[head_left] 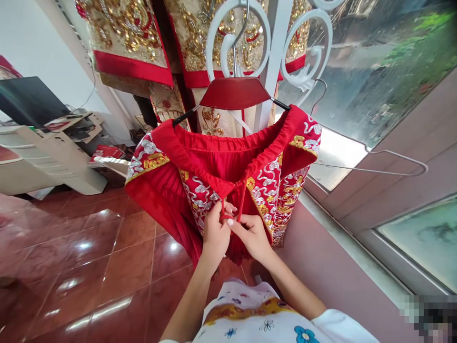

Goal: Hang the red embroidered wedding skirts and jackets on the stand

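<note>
Pinching the thin red drawstring at the waist of a red embroidered skirt, the left hand and right hand are meeting fingertip to fingertip; the cord ends are looking crossed, a knot seemingly begun but not tightened. The skirt is hanging from a red hanger on a white rack, with gold-embroidered garments crowding behind. A wire hanger is lying by the window, a desk standing well apart.

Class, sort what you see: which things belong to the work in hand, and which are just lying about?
In use: left hand, right hand, red drawstring, red embroidered skirt, red hanger.
Lying about: wire hanger, monitor, white desk, hanging gold garments.
</note>
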Tool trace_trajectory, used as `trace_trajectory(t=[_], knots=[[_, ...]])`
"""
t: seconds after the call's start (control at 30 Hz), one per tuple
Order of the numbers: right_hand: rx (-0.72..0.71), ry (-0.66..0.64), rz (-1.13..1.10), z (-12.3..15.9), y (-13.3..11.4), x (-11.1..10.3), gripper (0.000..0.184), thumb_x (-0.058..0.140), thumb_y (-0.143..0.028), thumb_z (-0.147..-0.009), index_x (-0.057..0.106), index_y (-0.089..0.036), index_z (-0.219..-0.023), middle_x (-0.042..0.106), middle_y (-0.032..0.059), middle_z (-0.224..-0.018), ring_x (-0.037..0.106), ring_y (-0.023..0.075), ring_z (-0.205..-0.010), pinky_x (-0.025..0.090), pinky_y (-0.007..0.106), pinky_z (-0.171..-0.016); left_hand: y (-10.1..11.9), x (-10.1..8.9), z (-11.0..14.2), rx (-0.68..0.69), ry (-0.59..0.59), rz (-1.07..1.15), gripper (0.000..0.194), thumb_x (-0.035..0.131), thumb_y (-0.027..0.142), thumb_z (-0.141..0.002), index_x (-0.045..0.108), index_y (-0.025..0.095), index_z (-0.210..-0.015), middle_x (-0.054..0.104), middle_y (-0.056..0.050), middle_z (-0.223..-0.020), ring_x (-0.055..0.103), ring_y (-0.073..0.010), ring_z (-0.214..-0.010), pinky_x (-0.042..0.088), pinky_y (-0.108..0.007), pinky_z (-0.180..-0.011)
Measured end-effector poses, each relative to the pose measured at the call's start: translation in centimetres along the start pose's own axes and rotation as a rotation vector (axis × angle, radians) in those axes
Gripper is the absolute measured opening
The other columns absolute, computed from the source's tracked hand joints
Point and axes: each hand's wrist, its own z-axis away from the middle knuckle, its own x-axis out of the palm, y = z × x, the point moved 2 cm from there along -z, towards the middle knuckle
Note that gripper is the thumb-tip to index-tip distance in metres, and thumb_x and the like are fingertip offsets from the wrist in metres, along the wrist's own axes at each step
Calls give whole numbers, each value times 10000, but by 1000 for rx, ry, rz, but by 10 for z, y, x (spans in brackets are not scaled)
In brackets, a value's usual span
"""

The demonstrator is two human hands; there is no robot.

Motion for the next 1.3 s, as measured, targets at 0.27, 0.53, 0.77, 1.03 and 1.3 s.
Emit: trace_trajectory(t=[0.27, 0.53, 0.77, 1.03, 1.3], knots=[[302, -5, -447, -14, 11, -7, 412, 642, -476, -702, 467, -157, -508, 248, -99, -391, 134, 19, -365, 68, 206, -385, 7, -9, -2, -92, -318, 364, 155, 643, 211, -631, 574, 166, -762, 612, -104, -1138, 571, -235, -1045, 464, -326, -882], [403, -199, -565, -9, 14, -4, 417, 665, -481, -678, 461, -153, -521, 225, -116, -384, 120, 3, -346, 63, 181, -360, 0, -19, -4, -84, -316, 121, 254, 643, 270, -720, 664, 171, -953, 679, -84, -915, 626, -196, -870, 484, -317, -846], [300, -123, -321, -2, 10, 1, 428, 573, -513, -741, 513, -151, -519, 242, -99, -374, 116, 19, -354, 65, 207, -382, -12, -21, 2, 61, 413, 193, 341, 584, 261, -765, 531, 207, -1097, 620, -28, -900, 597, -115, -740, 476, -199, -629], [30, -113, -8, 5, -11, 1, 463, 535, -507, -805, 576, -148, -515, 415, -34, -456, 297, 56, -446, 235, 217, -464, 10, -69, -16, 170, 721, 296, 348, 522, 203, -741, 433, 244, -1075, 552, 14, -882, 501, -51, -545, 422, -181, -507], [-49, 28, 210, 5, -18, -20, 459, 497, -486, -835, 609, -145, -549, 470, -13, -464, 339, 76, -448, 268, 232, -476, 6, -130, 18, 346, 1180, -126, 377, 594, 198, -752, 458, 228, -1102, 506, -35, -1165, 529, -153, -1008, 425, -326, -924]])
